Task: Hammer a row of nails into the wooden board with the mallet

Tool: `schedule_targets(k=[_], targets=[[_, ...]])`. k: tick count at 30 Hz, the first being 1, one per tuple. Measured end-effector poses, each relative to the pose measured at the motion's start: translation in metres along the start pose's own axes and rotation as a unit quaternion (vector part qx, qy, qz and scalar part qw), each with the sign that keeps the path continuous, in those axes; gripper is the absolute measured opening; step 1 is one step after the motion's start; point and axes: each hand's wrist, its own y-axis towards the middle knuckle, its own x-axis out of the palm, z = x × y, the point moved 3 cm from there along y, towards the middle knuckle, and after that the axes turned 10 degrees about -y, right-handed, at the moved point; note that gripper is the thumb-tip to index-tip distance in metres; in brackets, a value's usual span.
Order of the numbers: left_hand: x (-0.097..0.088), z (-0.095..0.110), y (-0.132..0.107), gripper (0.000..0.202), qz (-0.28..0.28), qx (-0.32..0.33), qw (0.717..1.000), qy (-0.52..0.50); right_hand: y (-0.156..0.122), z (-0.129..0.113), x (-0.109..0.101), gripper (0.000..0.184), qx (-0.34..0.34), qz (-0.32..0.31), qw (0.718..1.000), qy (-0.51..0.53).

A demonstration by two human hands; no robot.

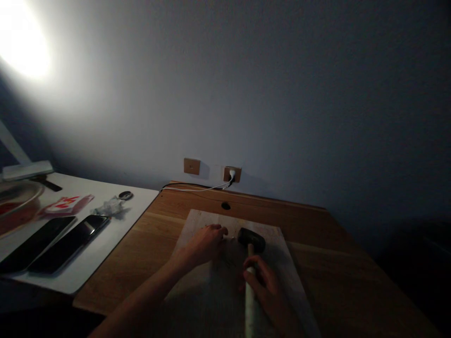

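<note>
My right hand is closed around the pale handle of a mallet with a thick dark head. The mallet head is over the right part of a flat, light board, and its handle points toward me. To the left of the head, my left hand is over the board with its fingertips pinched together. A tiny thin, shiny piece shows at those fingertips. It is too small and dim to name. Shadow hides much of the board below my hands.
The board lies on a wooden desk with a cable hole. On the white table at left are two phones, crumpled clear plastic, a red-and-white packet and a clear bowl. A plugged-in cable runs along the wall.
</note>
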Motion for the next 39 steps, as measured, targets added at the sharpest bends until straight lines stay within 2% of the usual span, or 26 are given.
schedule_targets(k=[3, 5, 7, 8, 12, 15, 19, 22, 26, 29, 33, 37, 39], targets=[[0.008, -0.003, 0.027, 0.028, -0.001, 0.011, 1.000, -0.028, -0.015, 0.018, -0.022, 0.075, 0.094, 0.031, 0.980, 0.174], [0.012, 0.000, 0.038, 0.035, -0.015, 0.023, 0.999, -0.037, -0.026, 0.028, -0.033, 0.087, 0.133, 0.001, 0.970, 0.202], [0.014, 0.007, 0.044, 0.038, -0.045, 0.042, 0.997, -0.039, -0.037, 0.034, -0.043, 0.083, 0.146, -0.027, 0.972, 0.184], [0.015, 0.011, 0.045, 0.037, -0.061, 0.052, 0.996, -0.035, -0.041, 0.036, -0.048, 0.080, 0.148, -0.017, 0.974, 0.169], [0.015, 0.021, 0.052, 0.023, -0.110, 0.083, 0.991, 0.001, -0.052, 0.040, -0.067, 0.077, 0.163, 0.103, 0.976, 0.100], [0.018, 0.022, 0.067, 0.016, -0.106, 0.107, 0.988, -0.016, -0.052, 0.042, -0.074, 0.080, 0.145, 0.135, 0.979, 0.048], [0.030, 0.025, 0.098, 0.020, -0.101, 0.138, 0.975, -0.144, -0.050, 0.044, -0.075, 0.077, 0.102, 0.184, 0.978, 0.004], [0.044, 0.033, 0.120, 0.028, -0.107, 0.125, 0.961, -0.223, -0.048, 0.045, -0.072, 0.078, 0.097, 0.193, 0.976, 0.007], [0.060, 0.041, 0.139, 0.028, -0.090, 0.099, 0.959, -0.249, -0.044, 0.049, -0.071, 0.078, 0.112, 0.192, 0.975, 0.023], [0.067, 0.041, 0.143, 0.026, -0.075, 0.089, 0.958, -0.262, -0.043, 0.054, -0.073, 0.074, 0.128, 0.198, 0.972, 0.016], [0.071, 0.039, 0.140, 0.029, -0.078, 0.115, 0.956, -0.260, -0.046, 0.053, -0.073, 0.076, 0.125, 0.224, 0.966, 0.011], [0.073, 0.038, 0.136, 0.030, -0.090, 0.129, 0.958, -0.240, -0.047, 0.053, -0.074, 0.076, 0.136, 0.199, 0.970, -0.003], [0.075, 0.037, 0.136, 0.030, -0.090, 0.137, 0.958, -0.236, -0.045, 0.057, -0.078, 0.076, 0.119, 0.200, 0.972, -0.041]])
